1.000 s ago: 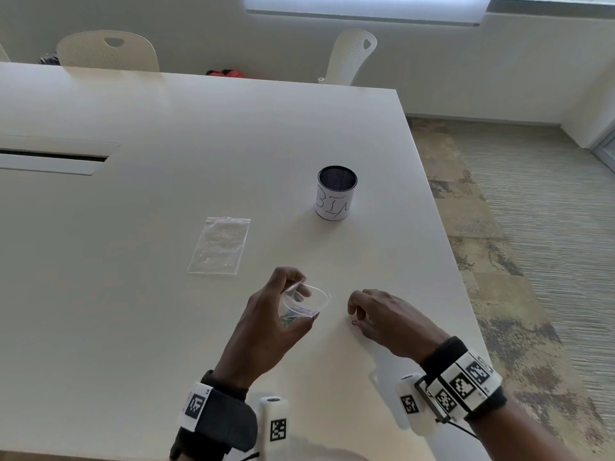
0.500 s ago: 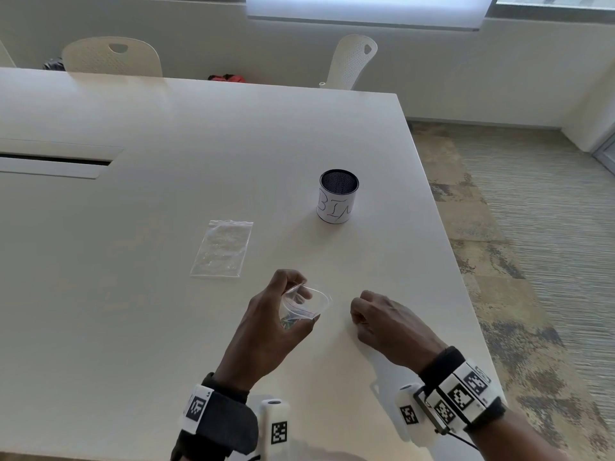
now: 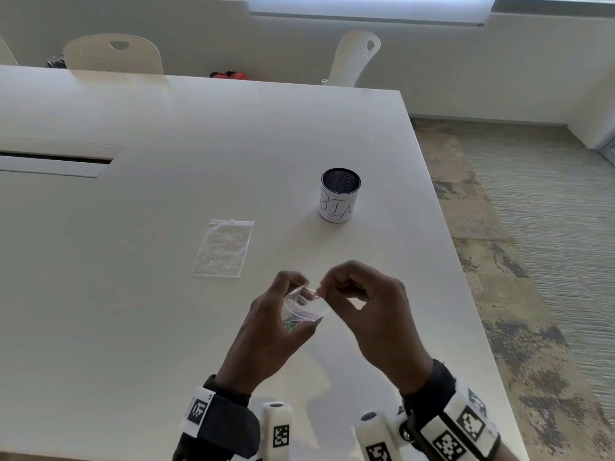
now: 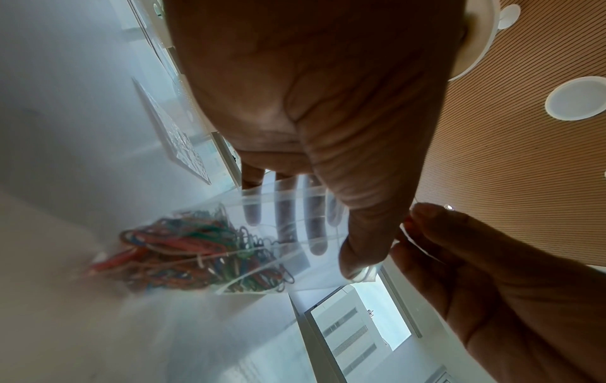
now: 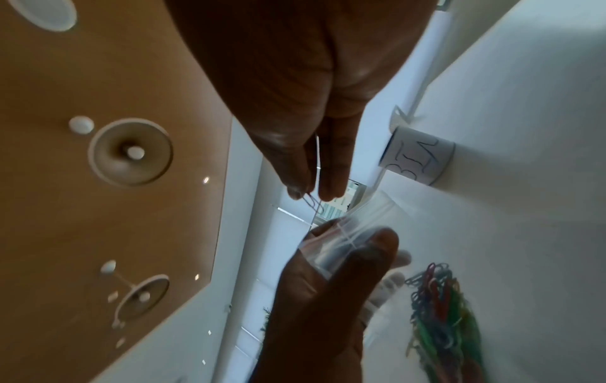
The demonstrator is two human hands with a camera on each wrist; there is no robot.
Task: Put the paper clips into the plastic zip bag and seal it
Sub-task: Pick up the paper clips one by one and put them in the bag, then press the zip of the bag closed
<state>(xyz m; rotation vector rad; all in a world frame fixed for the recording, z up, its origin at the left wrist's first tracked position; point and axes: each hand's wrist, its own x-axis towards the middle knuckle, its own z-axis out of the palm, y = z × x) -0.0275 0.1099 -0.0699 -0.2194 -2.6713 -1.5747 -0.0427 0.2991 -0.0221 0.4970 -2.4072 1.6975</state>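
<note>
My left hand [image 3: 279, 314] holds a clear plastic zip bag [image 3: 307, 306] upright above the table, its mouth held wide. Thumb and fingers curl round the bag [image 4: 295, 233]. Several coloured paper clips [image 4: 193, 248] lie bunched at its bottom, also seen from the right wrist as a clip pile [image 5: 439, 305]. My right hand [image 3: 359, 294] pinches one paper clip [image 3: 316, 293] between thumb and forefinger right at the bag's mouth. In the right wrist view that clip [image 5: 313, 203] hangs from the fingertips just above the bag's rim [image 5: 341, 233].
A second zip bag [image 3: 223, 247] lies flat on the white table [image 3: 133, 294] to the left. A black mesh cup [image 3: 339, 196] with a paper label stands behind the hands. The table's right edge [image 3: 466, 294] is close. Chairs [image 3: 113, 54] stand at the far side.
My right hand rose from the table, where it was picking something up, and moved left to the bag's mouth, now pinching a clip. The left hand kept holding the bag.
</note>
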